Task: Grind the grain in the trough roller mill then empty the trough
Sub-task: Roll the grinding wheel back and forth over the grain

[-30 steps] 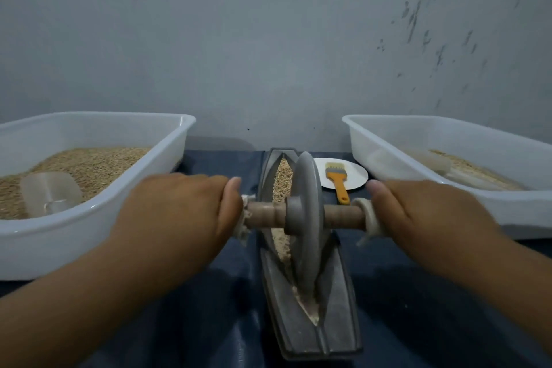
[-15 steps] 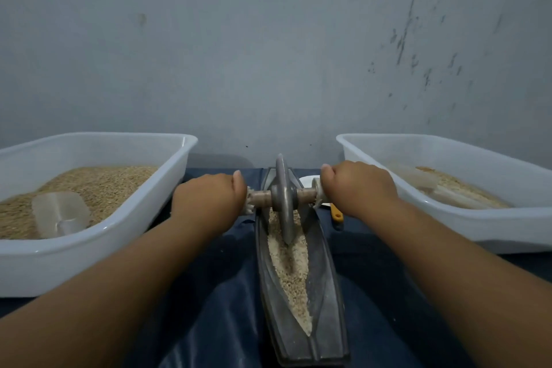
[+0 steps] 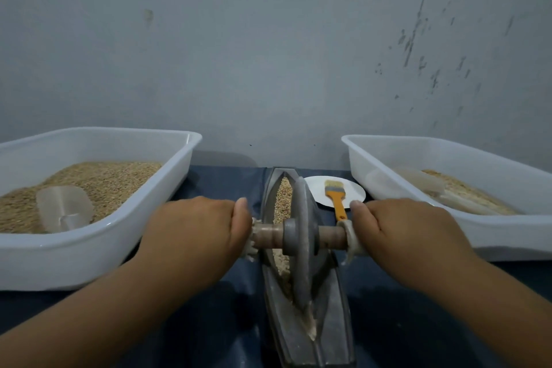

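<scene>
A dark metal boat-shaped trough (image 3: 337,323) lies lengthwise in front of me on the blue cloth. A grey roller disc (image 3: 301,242) stands upright in it near the middle, on a wooden axle (image 3: 331,237). Grain (image 3: 283,199) fills the trough beyond the disc, and paler crushed grain shows beside it. My left hand (image 3: 194,236) grips the axle's left end. My right hand (image 3: 406,236) grips the right end. Both handle ends are hidden under my fingers.
A white tub (image 3: 98,245) at the left holds grain and a clear scoop (image 3: 64,209). A white tub (image 3: 507,230) at the right holds some grain and another scoop. An orange-handled brush (image 3: 336,197) lies on a white plate (image 3: 355,191) behind the trough. A grey wall stands close behind.
The roller went to the far end of the trough and has now come back toward me to the middle. Both hands stayed on the axle.
</scene>
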Demonstrator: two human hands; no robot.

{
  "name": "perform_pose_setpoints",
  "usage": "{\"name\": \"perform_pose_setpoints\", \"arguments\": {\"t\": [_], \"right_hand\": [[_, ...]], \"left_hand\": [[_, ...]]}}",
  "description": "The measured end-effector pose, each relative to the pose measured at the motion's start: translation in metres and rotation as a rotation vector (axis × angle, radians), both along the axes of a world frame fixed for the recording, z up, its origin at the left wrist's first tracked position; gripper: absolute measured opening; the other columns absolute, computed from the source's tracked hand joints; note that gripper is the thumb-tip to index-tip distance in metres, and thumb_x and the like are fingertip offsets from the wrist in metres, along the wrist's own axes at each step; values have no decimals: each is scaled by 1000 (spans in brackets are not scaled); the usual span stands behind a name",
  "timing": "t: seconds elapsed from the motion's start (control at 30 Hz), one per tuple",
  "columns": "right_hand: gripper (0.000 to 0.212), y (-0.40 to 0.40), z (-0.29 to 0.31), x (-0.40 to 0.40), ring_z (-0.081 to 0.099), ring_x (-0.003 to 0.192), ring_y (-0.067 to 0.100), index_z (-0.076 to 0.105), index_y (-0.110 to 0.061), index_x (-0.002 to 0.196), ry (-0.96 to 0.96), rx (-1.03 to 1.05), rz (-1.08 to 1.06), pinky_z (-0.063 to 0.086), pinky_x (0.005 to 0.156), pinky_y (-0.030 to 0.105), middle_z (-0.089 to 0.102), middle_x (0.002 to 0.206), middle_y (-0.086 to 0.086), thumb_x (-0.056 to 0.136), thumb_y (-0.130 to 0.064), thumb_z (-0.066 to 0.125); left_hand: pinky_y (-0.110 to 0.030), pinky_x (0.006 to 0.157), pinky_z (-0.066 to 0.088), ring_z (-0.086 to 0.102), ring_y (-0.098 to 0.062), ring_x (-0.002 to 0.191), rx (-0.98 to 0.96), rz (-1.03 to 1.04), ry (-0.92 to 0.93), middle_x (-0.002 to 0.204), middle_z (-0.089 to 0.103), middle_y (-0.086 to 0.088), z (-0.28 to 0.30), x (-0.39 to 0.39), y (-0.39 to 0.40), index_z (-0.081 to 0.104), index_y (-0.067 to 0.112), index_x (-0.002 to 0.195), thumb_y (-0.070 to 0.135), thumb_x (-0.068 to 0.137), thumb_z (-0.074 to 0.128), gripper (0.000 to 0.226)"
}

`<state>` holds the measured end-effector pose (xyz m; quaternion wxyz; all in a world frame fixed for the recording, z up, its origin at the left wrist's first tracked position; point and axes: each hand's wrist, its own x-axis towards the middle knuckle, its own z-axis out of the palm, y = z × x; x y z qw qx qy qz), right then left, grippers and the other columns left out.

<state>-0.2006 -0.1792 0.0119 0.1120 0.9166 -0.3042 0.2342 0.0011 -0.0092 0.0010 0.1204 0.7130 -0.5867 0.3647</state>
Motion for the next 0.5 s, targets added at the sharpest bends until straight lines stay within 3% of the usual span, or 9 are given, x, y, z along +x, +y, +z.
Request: {"name": "perform_pose_setpoints", "arguments": {"t": [0.03, 0.07, 0.13, 0.17, 0.23, 0.3, 0.37, 0.43, 0.5], "right_hand": [[47, -5, 0, 7, 37, 51, 7, 38, -26, 66, -16, -6, -18, 24, 47, 25, 42, 57, -5, 92, -49, 6], [48, -10, -1, 15, 37, 51, 7, 40, -23, 65, -38, 9, -45, 25, 47, 26, 42, 57, -5, 94, -49, 12], [38, -23, -3, 32, 47, 57, 12, 50, -17, 75, -123, 28, -66, 34, 51, 27, 52, 64, -4, 98, -40, 29], [27, -27, -2, 40, 54, 64, 19, 55, -18, 84, -154, 37, -45, 41, 55, 29, 58, 72, -2, 98, -32, 36], [29, -40, -3, 54, 57, 69, 25, 61, -18, 89, -144, 28, -54, 45, 61, 33, 59, 73, 2, 99, -27, 36], [48, -50, -2, 64, 52, 64, 24, 52, -24, 63, -152, 29, -57, 35, 61, 32, 49, 61, -3, 100, -36, 23], [51, -51, -2, 71, 48, 62, 23, 42, -25, 57, -173, 42, -86, 31, 61, 33, 49, 60, -2, 99, -40, 18], [43, -48, -3, 62, 51, 65, 23, 52, -22, 71, -89, -16, -75, 36, 61, 32, 60, 74, 3, 100, -36, 23], [19, -37, -6, 46, 53, 70, 24, 51, -18, 99, -15, -59, -31, 38, 59, 31, 64, 89, 5, 98, -30, 37]], "left_hand": [[-29, 32, 42, 39, -19, 33, 75, -6, -55, 46, 41, -4, -3, 5, -3, 46, 9, 81, 9, 77, 59, 13], [-32, 36, 45, 47, -25, 39, 186, 39, -81, 55, 49, -11, -7, 13, -8, 47, 0, 99, 7, 71, 65, 34], [-33, 53, 47, 60, -29, 69, 296, 205, -140, 89, 60, -14, -13, 27, -24, 29, -3, 133, 14, 79, 67, 68], [-34, 59, 48, 60, -28, 82, 297, 274, -173, 103, 59, -12, -13, 30, -31, 18, 0, 140, 18, 88, 59, 69], [-35, 66, 51, 60, -25, 88, 278, 318, -205, 110, 58, -8, -13, 37, -44, 13, 3, 142, 22, 93, 53, 66], [-34, 64, 49, 60, -24, 85, 284, 346, -202, 107, 58, -8, -12, 43, -54, 17, 4, 140, 23, 93, 54, 64], [-34, 64, 47, 60, -24, 85, 271, 343, -202, 106, 58, -9, -9, 46, -59, 17, 3, 140, 22, 94, 52, 61], [-34, 65, 46, 59, -25, 87, 320, 345, -214, 108, 57, -9, -6, 40, -56, 17, 3, 141, 21, 97, 44, 54], [-31, 67, 46, 58, -24, 84, 361, 283, -179, 102, 55, -6, -5, 32, -46, 29, 7, 137, 24, 99, 26, 42]]}}
